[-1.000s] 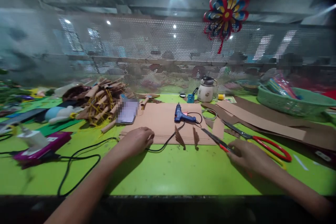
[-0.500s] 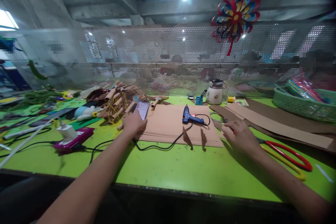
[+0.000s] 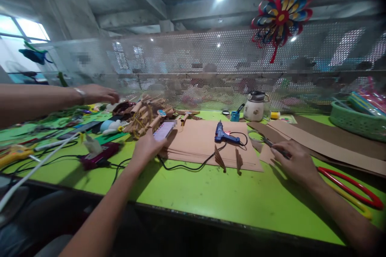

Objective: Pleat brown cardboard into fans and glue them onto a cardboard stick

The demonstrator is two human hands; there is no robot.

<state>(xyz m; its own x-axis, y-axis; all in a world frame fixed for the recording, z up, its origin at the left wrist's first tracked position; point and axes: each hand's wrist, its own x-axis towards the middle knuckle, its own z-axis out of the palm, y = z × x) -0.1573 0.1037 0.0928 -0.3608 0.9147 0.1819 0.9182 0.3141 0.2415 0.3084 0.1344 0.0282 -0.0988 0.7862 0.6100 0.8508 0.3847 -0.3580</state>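
My left hand point(image 3: 147, 146) is closed around the lower edge of a phone point(image 3: 164, 130) with a lit screen, at the left edge of the brown paper sheets point(image 3: 196, 138). On the right, my right hand point(image 3: 297, 160) grips a slim dark tool point(image 3: 279, 150); its exact kind is hidden by my fingers and blur. Between my hands, a blue glue gun point(image 3: 224, 134) lies on the sheets, its black cord trailing left. Two small pleated brown paper pieces point(image 3: 220, 158) are near the sheets' front edge. Scissors with red and yellow handles point(image 3: 351, 188) lie beside my right wrist.
Another person's arm point(image 3: 45, 98) reaches in from the left. Rolled brown paper pieces point(image 3: 147, 114) heap behind my left hand. A purple power strip point(image 3: 101, 156) and cables lie left. A jug point(image 3: 255, 106), green basket point(image 3: 358, 122) and perforated screen point(image 3: 181, 64) stand behind.
Another person's arm has come in from the left. The view has swung slightly left. The phone is tilted more in my left hand, and the dark tool shows more clearly in my right.
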